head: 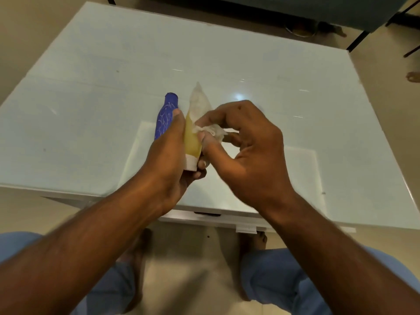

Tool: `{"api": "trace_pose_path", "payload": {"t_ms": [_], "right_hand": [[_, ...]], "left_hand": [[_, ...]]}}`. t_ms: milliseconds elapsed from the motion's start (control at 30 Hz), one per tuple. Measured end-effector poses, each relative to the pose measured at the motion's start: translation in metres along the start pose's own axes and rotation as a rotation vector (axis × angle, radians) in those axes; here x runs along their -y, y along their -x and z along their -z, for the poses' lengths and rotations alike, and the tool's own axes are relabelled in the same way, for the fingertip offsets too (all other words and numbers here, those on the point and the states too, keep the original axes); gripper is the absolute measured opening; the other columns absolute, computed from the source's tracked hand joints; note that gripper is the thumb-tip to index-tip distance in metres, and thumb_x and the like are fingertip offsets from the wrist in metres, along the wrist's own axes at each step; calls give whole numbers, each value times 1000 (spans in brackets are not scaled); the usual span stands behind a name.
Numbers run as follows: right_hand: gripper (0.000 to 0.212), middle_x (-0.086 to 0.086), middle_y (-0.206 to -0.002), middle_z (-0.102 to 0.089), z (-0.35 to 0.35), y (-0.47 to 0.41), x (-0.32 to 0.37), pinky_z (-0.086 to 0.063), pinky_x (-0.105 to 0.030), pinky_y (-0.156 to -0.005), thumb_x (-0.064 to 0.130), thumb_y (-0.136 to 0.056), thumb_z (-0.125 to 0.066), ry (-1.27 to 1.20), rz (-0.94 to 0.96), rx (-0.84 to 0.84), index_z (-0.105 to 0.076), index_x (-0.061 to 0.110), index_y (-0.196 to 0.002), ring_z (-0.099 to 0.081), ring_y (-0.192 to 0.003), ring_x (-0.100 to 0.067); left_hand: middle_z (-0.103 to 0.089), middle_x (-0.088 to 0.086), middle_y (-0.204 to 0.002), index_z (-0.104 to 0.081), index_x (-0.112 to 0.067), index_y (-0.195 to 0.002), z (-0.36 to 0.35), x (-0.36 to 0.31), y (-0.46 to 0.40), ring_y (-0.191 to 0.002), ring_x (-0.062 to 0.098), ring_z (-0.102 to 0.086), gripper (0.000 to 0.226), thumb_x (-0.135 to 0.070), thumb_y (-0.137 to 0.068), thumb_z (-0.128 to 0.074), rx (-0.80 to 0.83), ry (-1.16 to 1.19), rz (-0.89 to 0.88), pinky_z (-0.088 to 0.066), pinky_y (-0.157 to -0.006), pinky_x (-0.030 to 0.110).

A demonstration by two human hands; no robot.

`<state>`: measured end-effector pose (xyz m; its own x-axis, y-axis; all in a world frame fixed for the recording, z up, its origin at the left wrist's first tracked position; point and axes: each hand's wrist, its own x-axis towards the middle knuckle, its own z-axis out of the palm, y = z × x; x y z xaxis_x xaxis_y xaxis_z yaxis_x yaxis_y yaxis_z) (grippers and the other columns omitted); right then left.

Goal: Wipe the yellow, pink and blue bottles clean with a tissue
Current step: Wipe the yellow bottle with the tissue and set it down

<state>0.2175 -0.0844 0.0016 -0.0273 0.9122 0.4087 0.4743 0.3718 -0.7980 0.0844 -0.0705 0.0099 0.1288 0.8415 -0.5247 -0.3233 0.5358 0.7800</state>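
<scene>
The left hand (169,160) is closed around the yellow bottle (192,138), holding it above the near part of the pale glass tabletop (91,64) with its white cap (190,164) pointing back toward the person and its far end angled away. The thumb lies along the bottle's left side and the fingertips curl round under the cap. The right hand (247,146) pinches a crumpled white tissue (211,130) between thumb and fingers and presses it against the bottle's right side; more tissue drapes over the bottle's far end, rising to a thin point there. The blue bottle (164,115) shows just to the left of the left thumb, its narrow neck pointing away and pale scribbled marks across its body; whether it lies flat on the tabletop or is touched by the hand cannot be told, since the hand hides its near end. Both forearms are bare. Below the tabletop's near edge, knees in light blue trousers (284,280) and bare feet on a beige floor (188,258) are visible.
</scene>
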Motion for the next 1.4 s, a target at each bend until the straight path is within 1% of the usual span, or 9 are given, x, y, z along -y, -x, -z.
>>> {"api": "trace_pose_path", "payload": {"t_ms": [100,267,433,567,800,967,1133,1300,1400], "right_hand": [[16,-1,-105,-71,1,-6,-2,-59,-21,-80,8,-94,-73,-61,-84,-71,-73,10,-109,-70,-99,-13],[20,-1,-103,-73,-4,4,6,-62,-28,-81,5,-88,-77,-53,6,52,-73,8,-108,-70,-99,-14],[14,2,-103,-73,4,-8,-10,-62,-33,-82,12,-94,-72,18,-96,-130,-76,11,-108,-70,-98,-12],[15,-5,-99,-72,-6,6,2,-58,-27,-80,2,-87,-74,33,75,47,-77,6,-101,-68,-94,-16],[21,-1,-109,-71,2,-7,-14,-60,-35,-85,9,-93,-69,95,-62,-104,-77,11,-112,-69,-101,-13],[25,-7,-104,-72,-8,9,2,-56,-34,-91,0,-83,-67,91,146,93,-80,4,-105,-68,-100,-19],[27,2,-111,-72,1,-5,-11,-59,-31,-89,6,-91,-65,155,-68,-74,-77,11,-114,-68,-102,-8],[26,-5,-105,-73,-8,10,1,-57,-33,-90,0,-83,-67,98,121,80,-80,6,-104,-69,-101,-18],[24,2,-107,-74,-2,-2,-8,-60,-28,-88,7,-91,-66,88,-87,-29,-79,13,-109,-70,-102,-9]], "left_hand": [[-59,9,-74,-65,-13,-113,-2,3,1,-52,13,-52,58,-61,-98,-37,44,-23,10,-45,-44,22],[-75,7,-105,-63,-29,-123,0,2,-5,-92,19,-73,57,-65,-98,-27,-58,-147,-87,-61,-72,37],[-68,7,-76,-65,-15,-110,-5,2,0,-53,15,-59,63,-65,-97,-29,45,-227,-95,-48,-45,25],[-77,3,-84,-71,-27,-91,-3,-2,5,-73,20,-74,55,-62,-99,-29,-26,-114,-123,-58,-59,31],[-63,5,-59,-66,-17,-91,-7,1,9,-43,12,-53,65,-66,-98,-24,65,-230,-60,-41,-42,22],[-79,2,-81,-70,-29,-96,-1,-2,5,-69,16,-74,56,-62,-100,-26,-41,-135,-86,-54,-55,28],[-63,4,-58,-64,-16,-90,-6,0,9,-43,12,-52,60,-63,-98,-28,41,-162,-7,-41,-40,20],[-74,6,-72,-71,-26,-95,-1,-2,5,-56,12,-63,56,-61,-100,-28,-37,-111,-80,-43,-42,20],[-67,5,-67,-68,-20,-98,-1,0,4,-52,14,-54,55,-63,-99,-33,44,-170,-61,-38,-43,22]]}}
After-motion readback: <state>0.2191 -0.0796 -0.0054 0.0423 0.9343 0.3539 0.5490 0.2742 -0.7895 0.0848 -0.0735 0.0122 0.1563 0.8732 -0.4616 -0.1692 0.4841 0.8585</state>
